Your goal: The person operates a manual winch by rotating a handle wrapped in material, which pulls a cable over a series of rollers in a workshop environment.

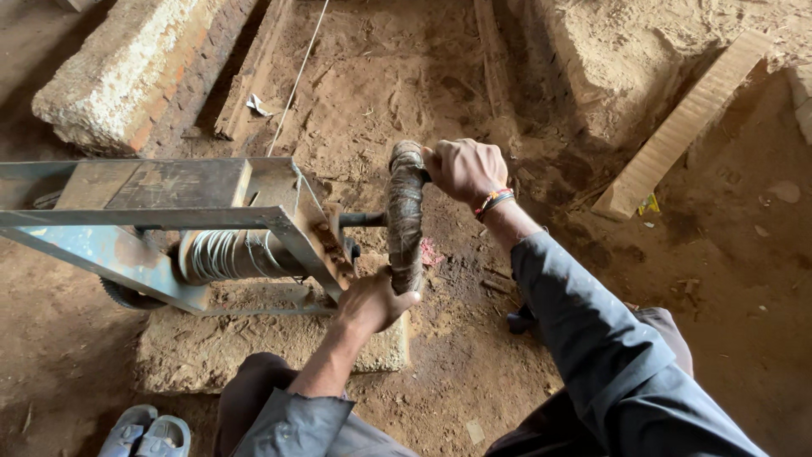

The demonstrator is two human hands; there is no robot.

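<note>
Your left hand (370, 302) grips bottom of wrapped wheel (405, 216), fingers closed round rim; your right hand (463, 169) closes on top of same wheel. Wheel stands upright on short axle (362, 219) beside metal frame (161, 216), wire coil (224, 254) wound on drum under frame. Judgement: keep hands opposite each other, turn evenly, wrists clear of frame edge. Small yellow wrapper (649, 204) lies on dirt floor by pale plank (685, 123); white scrap (257, 105) near brick block (139, 68)
</note>
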